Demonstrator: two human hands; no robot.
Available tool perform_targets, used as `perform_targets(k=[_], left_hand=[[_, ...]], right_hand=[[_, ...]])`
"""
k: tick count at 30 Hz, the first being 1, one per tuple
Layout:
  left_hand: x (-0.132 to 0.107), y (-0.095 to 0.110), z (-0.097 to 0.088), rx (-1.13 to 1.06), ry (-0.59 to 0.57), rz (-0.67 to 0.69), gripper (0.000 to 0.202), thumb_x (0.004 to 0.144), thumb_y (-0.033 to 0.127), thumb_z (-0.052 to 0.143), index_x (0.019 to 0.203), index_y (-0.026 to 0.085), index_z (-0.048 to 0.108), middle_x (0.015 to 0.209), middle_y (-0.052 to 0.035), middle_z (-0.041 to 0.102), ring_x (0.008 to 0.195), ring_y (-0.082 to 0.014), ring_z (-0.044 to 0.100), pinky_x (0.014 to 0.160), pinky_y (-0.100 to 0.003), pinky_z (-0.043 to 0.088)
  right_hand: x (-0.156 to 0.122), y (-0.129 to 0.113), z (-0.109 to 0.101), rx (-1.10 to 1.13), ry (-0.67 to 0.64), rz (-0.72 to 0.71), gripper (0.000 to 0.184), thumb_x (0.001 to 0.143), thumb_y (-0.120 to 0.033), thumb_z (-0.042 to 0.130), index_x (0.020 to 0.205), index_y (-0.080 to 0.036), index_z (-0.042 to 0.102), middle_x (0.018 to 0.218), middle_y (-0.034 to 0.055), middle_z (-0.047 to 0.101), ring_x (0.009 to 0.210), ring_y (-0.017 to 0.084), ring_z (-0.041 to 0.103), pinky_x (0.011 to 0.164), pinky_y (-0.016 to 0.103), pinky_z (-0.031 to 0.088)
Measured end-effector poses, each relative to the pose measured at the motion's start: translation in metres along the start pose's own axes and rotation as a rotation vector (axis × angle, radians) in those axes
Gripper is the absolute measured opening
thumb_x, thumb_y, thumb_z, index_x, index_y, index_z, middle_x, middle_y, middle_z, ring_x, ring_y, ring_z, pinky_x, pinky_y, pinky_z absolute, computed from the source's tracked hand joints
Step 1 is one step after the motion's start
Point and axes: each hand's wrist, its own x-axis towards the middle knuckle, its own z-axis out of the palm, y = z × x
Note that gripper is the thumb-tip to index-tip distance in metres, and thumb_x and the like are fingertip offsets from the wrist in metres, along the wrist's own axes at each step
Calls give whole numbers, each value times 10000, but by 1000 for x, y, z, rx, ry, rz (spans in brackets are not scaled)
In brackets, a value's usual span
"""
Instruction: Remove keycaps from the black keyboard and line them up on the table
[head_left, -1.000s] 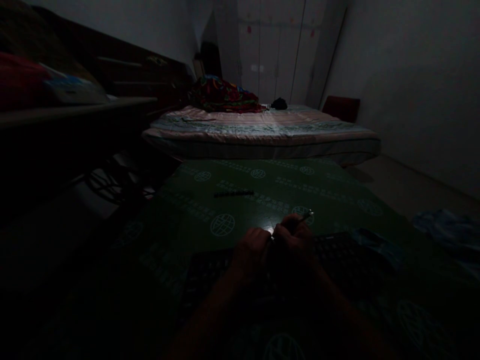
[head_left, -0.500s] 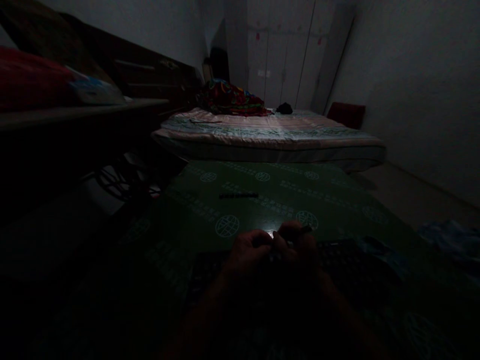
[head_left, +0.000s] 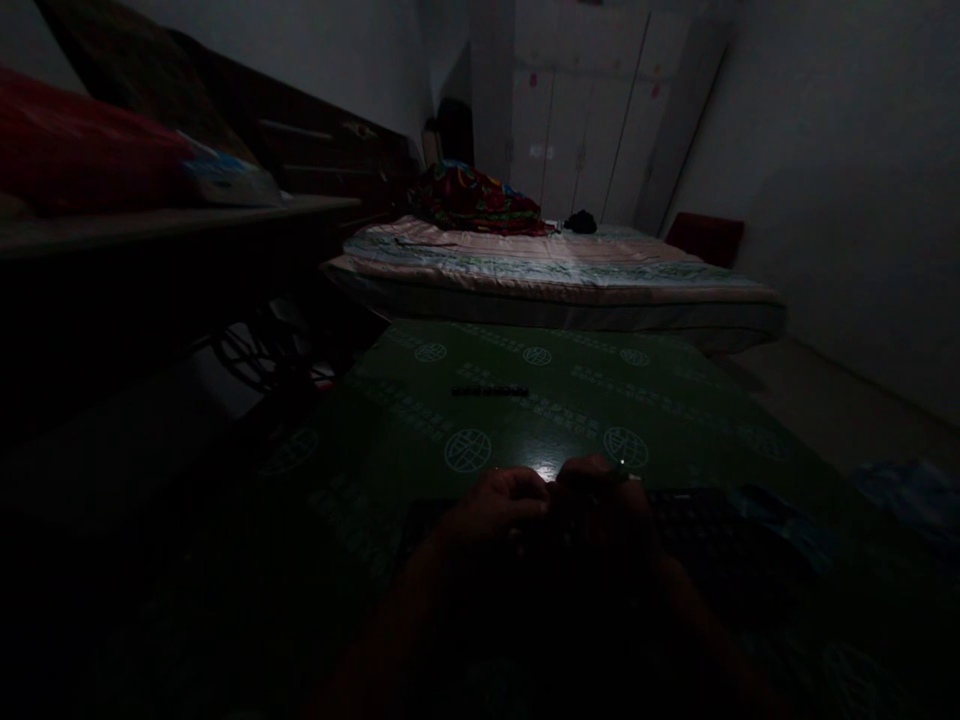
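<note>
- Carefully watch your right hand [head_left: 600,492]: its fingers are bent around a slim rod [head_left: 624,470], whose bright end sticks out at the outer side. If this hold is loose, the rod could slip and drop on the black keyboard [head_left: 686,503] below.
- Your left hand [head_left: 496,505] is curled just beside the right one, fingertips pointing inward. I cannot tell whether it grips anything; a small piece there could fall unseen, because the light is very weak.
- Both your hands are over the keyboard and hide its middle, so a wrist that sinks could press keys by accident.
- The bluish bundle [head_left: 784,525] lies by the keyboard's right end; a wide elbow movement could push it.
- The dark strip [head_left: 491,392] lies farther away on the green table [head_left: 382,460], so I judge it safer from knocks.
</note>
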Motion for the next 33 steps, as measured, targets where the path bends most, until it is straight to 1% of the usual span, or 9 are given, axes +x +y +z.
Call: perform_targets(k=[3, 6, 10, 14, 17, 20, 24, 29, 33], left_hand=[[1, -4, -2, -68, -55, -7, 240, 548, 217, 696, 744, 135, 584, 660, 13, 585, 493, -64, 501, 444, -169, 353], [1, -5, -3, -113, -92, -16, 326, 559, 242, 712, 843, 151, 579, 700, 4, 598, 522, -84, 544, 447, -174, 384], [0, -2, -6, -113, -14, -30, 415, 585, 254, 706, 957, 155, 551, 656, 9, 593, 491, -85, 541, 432, -179, 388], [-1, 2, -11, -174, 96, -20, 301, 619, 296, 692, 839, 137, 564, 652, -3, 598, 509, -82, 548, 440, -173, 374], [-3, 4, -12, -203, 114, -6, 266, 631, 320, 685, 786, 129, 584, 642, 0, 591, 502, -70, 535, 446, -171, 365], [-5, 4, -10, -226, 122, 19, 248, 633, 327, 682, 760, 133, 595, 643, 5, 594, 490, -64, 521, 445, -173, 363], [-6, 5, -6, -254, 101, 63, 250, 608, 336, 695, 687, 129, 579, 565, 25, 558, 444, -54, 477, 429, -168, 338], [-7, 5, -1, -261, 85, 56, 258, 576, 321, 715, 671, 120, 585, 554, 26, 551, 458, -52, 470, 432, -159, 301], [-4, 2, 2, -308, 81, 106, 296, 537, 334, 736, 660, 114, 581, 549, 25, 555, 465, -58, 476, 452, -170, 305]], right_hand=[[-4, 3, 3, -112, -51, -22, 161, 722, -296, 533, 598, -222, 605, 575, 7, 578, 475, 128, 491, 407, 212, 330], [-5, 0, 3, -179, -81, -75, 184, 746, -318, 514, 626, -220, 613, 585, 14, 571, 484, 124, 480, 424, 215, 325], [-2, -2, -2, -272, 13, -157, 290, 829, -339, 411, 669, -190, 602, 651, 54, 590, 596, 148, 533, 546, 243, 395], [0, 1, -6, -190, 53, -142, 275, 837, -332, 400, 742, -190, 616, 680, 60, 628, 627, 162, 577, 581, 260, 440], [-2, -1, -5, -20, -54, -169, 241, 818, -284, 416, 896, -204, 630, 814, 60, 678, 712, 169, 628, 618, 254, 480], [-5, -8, -2, 23, -190, -166, 281, 789, -226, 443, 1012, -231, 614, 895, 43, 688, 751, 175, 647, 632, 251, 497], [-8, -14, -1, -1, -191, -168, 276, 763, -211, 471, 991, -226, 626, 836, 29, 699, 647, 160, 648, 570, 231, 493], [-8, -15, -2, -49, -175, -183, 274, 748, -195, 455, 946, -224, 642, 772, 23, 700, 592, 153, 637, 528, 222, 482], [-5, -19, -7, -179, -235, -200, 256, 740, -197, 458, 895, -230, 660, 675, 28, 690, 527, 157, 618, 463, 215, 448]])
